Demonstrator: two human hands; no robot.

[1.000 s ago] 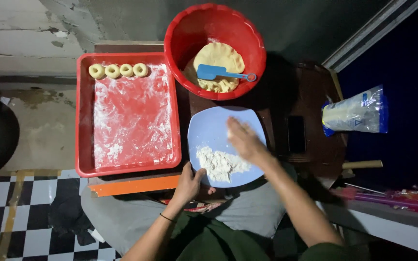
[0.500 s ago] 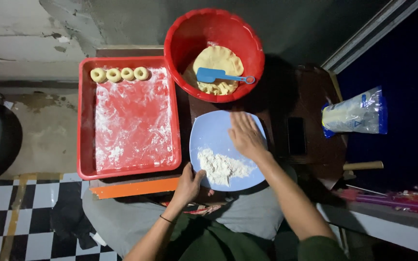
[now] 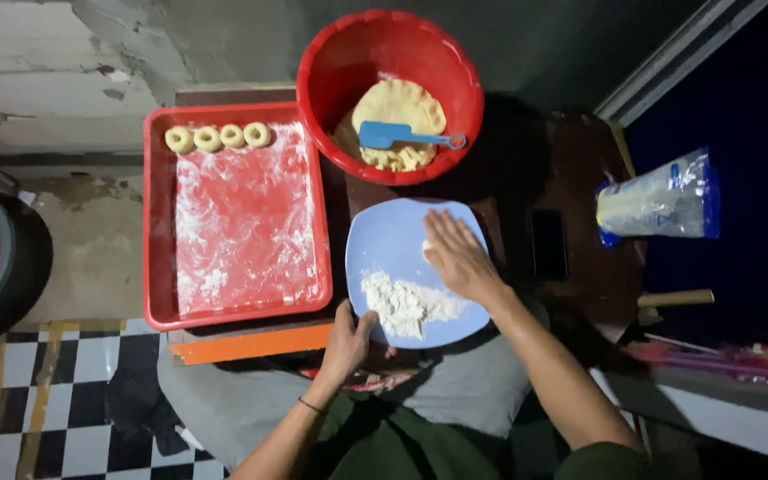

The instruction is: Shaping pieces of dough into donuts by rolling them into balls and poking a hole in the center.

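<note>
Blue plate (image 3: 384, 244): centre of the frame, on the table's near edge, carrying a heap of flour (image 3: 406, 304).
Red tray (image 3: 157, 222): left of centre, floured, probably so dough won't stick; four dough rings (image 3: 217, 137) line its top edge.
Left hand (image 3: 347, 336): closed on the plate's lower rim, apparently steadying it.
Red bowl (image 3: 384, 44): top centre, holding dough (image 3: 399, 107) and a blue scraper (image 3: 388, 135).
Right hand (image 3: 457, 256): open, palm flat on the plate's right part.
Flour bag (image 3: 660, 203): right.
</note>
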